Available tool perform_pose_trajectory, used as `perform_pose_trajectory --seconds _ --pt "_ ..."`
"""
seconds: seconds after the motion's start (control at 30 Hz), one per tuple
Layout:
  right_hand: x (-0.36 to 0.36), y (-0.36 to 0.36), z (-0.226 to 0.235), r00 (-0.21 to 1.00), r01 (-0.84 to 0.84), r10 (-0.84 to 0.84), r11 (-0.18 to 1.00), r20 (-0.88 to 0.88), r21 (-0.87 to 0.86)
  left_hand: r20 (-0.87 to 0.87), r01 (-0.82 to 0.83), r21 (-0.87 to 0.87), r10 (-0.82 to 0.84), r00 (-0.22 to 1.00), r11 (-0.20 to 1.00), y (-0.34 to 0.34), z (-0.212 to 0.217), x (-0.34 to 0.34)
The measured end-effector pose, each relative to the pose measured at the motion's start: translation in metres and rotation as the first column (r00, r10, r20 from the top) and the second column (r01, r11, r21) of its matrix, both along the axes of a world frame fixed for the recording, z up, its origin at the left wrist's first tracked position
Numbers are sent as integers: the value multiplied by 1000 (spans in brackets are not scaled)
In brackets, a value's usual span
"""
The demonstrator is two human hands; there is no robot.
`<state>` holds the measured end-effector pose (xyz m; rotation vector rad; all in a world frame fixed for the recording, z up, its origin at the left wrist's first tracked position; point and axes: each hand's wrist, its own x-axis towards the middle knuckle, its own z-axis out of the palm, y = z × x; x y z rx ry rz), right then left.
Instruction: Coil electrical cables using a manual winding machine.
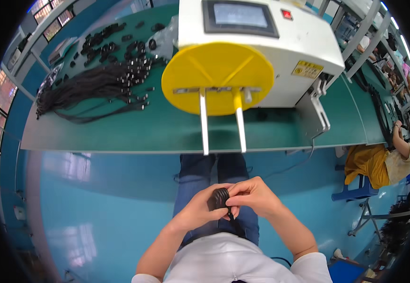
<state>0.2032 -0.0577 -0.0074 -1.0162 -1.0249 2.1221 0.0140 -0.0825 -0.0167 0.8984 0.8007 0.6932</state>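
Observation:
Low in front of my body, above my lap, a small coil of black cable is held between both hands. My left hand is closed around its left side. From the right, my right hand pinches the coil with thumb and fingertips. A short black end hangs below the fingers. Beyond my hands, a white winding machine stands on the green table, with a round yellow disc facing me. Two prongs stick out of the disc toward me, a metal one and a partly yellow one; no cable shows on them.
On the green table, a bundle of straight black cables lies at the left, with several coiled black cables behind it. A metal bracket stands at the machine's right. Another person sits at the far right on a blue stool.

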Motion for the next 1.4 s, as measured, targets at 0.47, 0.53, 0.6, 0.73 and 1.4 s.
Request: perform_pose_trajectory --seconds 0.47,0.53,0.6,0.73,1.4 --pt "-5 -75 -58 948 -249 215 960 235 126 -141 140 -119 -156 978 983 -71 -50 -6" --pt "-5 -73 -58 932 -262 173 930 319 258 -261 147 -6 -143 955 989 -70 -54 -6" --pt "-6 -69 -56 887 -307 58 814 458 494 -410 69 158 1 912 985 -68 -55 -6" --pt "-3 -56 -49 837 -439 45 651 545 620 -577 0 265 158 801 964 -62 -62 -6" --pt "-59 -90 -76 588 -581 -66 659 806 478 -442 -17 228 119 889 973 -88 -104 5"
